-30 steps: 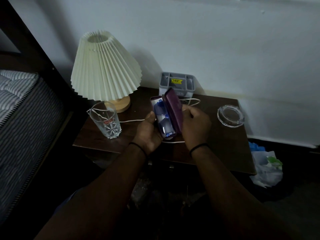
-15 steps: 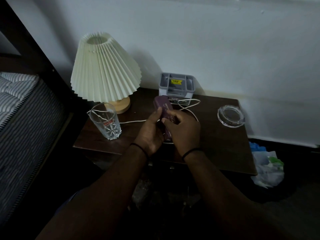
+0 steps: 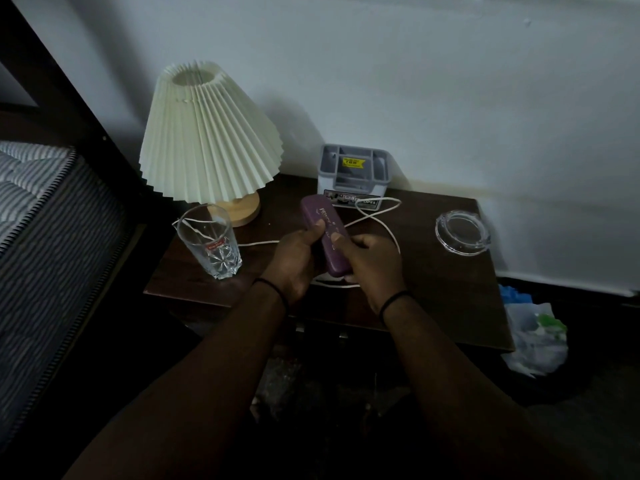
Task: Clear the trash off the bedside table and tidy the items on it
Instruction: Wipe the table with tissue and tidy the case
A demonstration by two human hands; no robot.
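Now, largest first:
Bed (image 3: 41,216): at the left edge, beside the table.
Table (image 3: 433,289): dark wood, against the wall.
Lamp (image 3: 207,140): back left corner, pleated shade.
Bag (image 3: 535,334): on the floor just right of the table, holding trash.
Organizer (image 3: 353,174): grey, at the back, against the wall.
Glass (image 3: 211,242): upright in front of the lamp.
Ashtray (image 3: 462,232): clear glass, right side, well apart from the hands.
Cord (image 3: 377,216): white, looped loose across the middle.
Case (image 3: 323,233): purple, held over the table centre. A second ago it stood open with blue contents showing; now the lid is down.
Left hand (image 3: 294,261): fingers wrapped under the case, thumb on the lid.
Right hand (image 3: 372,261): curled round the near end, thumb on top.
Meaning: contents are stowed; the case is probably ready to set down, and the cord looks untidied.
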